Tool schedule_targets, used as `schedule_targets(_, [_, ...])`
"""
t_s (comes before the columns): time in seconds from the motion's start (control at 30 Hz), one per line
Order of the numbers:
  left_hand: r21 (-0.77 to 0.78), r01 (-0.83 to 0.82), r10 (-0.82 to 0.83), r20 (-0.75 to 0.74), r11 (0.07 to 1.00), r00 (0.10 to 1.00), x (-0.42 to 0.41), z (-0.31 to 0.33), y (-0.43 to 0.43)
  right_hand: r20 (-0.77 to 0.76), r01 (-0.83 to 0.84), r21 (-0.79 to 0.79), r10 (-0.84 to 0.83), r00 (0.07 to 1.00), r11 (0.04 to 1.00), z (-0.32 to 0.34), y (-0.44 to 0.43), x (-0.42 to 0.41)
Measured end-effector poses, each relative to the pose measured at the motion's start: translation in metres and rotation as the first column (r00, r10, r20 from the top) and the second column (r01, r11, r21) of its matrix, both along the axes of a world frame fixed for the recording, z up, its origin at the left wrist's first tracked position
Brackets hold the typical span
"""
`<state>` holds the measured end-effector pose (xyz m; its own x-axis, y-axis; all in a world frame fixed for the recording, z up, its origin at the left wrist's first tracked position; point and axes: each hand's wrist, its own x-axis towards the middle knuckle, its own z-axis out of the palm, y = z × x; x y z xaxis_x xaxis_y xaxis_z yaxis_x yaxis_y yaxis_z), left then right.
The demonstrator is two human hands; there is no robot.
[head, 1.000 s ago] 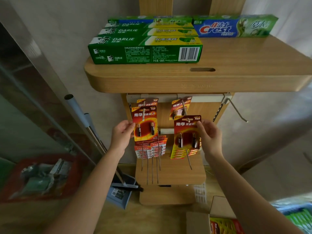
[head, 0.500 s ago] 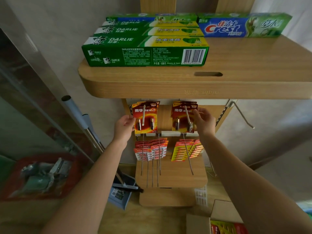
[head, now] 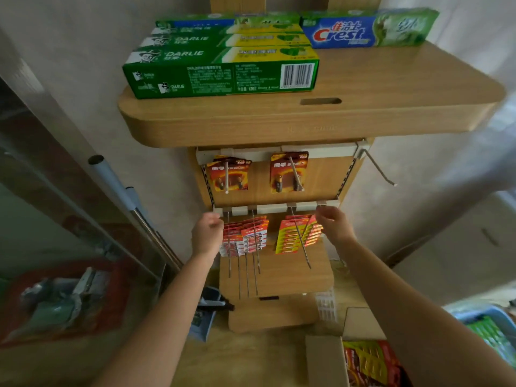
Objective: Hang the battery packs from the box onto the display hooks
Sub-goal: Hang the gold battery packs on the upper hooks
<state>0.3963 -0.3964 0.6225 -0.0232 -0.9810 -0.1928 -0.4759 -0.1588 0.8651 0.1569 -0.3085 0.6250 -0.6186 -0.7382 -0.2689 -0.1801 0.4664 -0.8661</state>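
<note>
Two red battery packs hang on the upper rail of the display, under the wooden shelf: the left battery pack on a white hook and the right battery pack on a metal hook, well apart from each other. Both hands are below them, level with the lower rail, and neither touches a pack. The left hand has its fingers loosely curled and holds nothing; it is just left of the red stack of packs on the lower hooks. The right hand also has loosely curled fingers and an empty grasp, just right of the yellow stack, with its fingertips close to the rail's right end; contact with it cannot be made out. Long bare hook wires reach towards the camera from under both stacks. Near, at the lower right, the cardboard box stands open with more packs lying in it. On the shelf lie green Darlie toothpaste cartons and, to the far right of them, a Crest carton. An empty hook sticks out at the display's right side, and a pole leans at its left.
</note>
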Motion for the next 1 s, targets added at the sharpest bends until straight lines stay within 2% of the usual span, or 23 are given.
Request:
schedule_targets(0.1, [0.043,0.231,-0.235,0.13,0.972,0.963,-0.01,-0.027,0.037,-0.118,-0.061,0.143,0.078,0.99,0.988,-0.021,0.049,0.003])
schedule_targets(0.2, [0.087,0.409,-0.418,0.24,0.908,0.876,-0.028,-0.046,0.079,-0.139,-0.086,0.233,0.121,0.983,0.969,-0.042,0.099,0.0])
schedule_targets(0.4, [0.168,0.554,-0.577,0.311,0.815,0.755,-0.074,-0.066,0.164,-0.165,-0.118,0.352,0.186,0.969,0.928,-0.064,0.196,-0.023])
schedule_targets(0.53, [0.206,0.581,-0.615,0.328,0.788,0.717,-0.119,-0.08,0.221,-0.159,-0.113,0.381,0.186,0.97,0.918,-0.078,0.253,-0.06])
schedule_targets(0.7, [0.257,0.581,-0.635,0.299,0.772,0.712,-0.188,-0.115,0.291,-0.111,-0.156,0.429,0.223,0.968,0.89,-0.108,0.32,-0.13])
schedule_targets(0.87, [0.288,0.519,-0.588,0.27,0.805,0.762,-0.251,-0.158,0.344,-0.08,-0.266,0.488,0.347,0.935,0.831,-0.152,0.364,-0.197])
schedule_targets(1.0, [0.302,0.469,-0.545,0.26,0.83,0.797,-0.277,-0.203,0.367,-0.063,-0.299,0.488,0.375,0.925,0.82,-0.198,0.38,-0.228])
